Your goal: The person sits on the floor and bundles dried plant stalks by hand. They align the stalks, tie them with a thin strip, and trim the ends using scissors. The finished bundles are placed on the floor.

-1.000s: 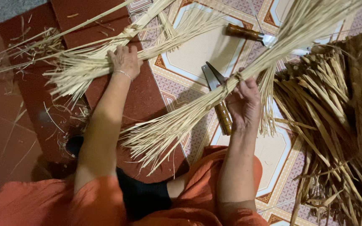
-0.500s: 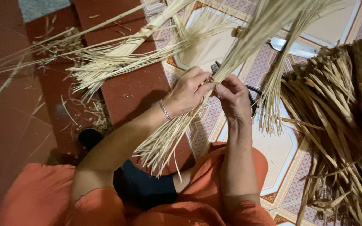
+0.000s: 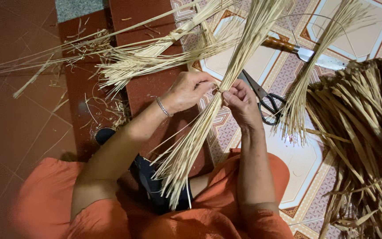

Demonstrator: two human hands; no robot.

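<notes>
Nearest, down in the orange lap: the splayed lower ends of a pale straw bundle, fanning out over dark cloth between the knees.

Further up, gripping that bundle at its waist from both sides. Left hand, thin bracelet at the wrist, curled around the stalks with fingers closed and thumb pressing in. Right hand meeting it from the other side, fingertips pinched together on the same narrow point. Holding the bundle slanted in the air, top end rising past the upper edge of view.

Seems to be the gathering stage: squeezing loose stalks into one tight neck. No tie or cord to be made out between the fingers. Calls next, by the look of it, for one hand keeping the pinch firm while the other frees itself, without letting the stalks spread.

Just beyond the right hand, flat on the patterned tile floor: black-handled scissors, blades slightly parted. Past those, a wooden-handled knife, and a second loose sheaf crossing over it.

Farther left, on the red floor: a tied sheaf amid scattered scraps. Far right: a heap of darker flat dried strips.
</notes>
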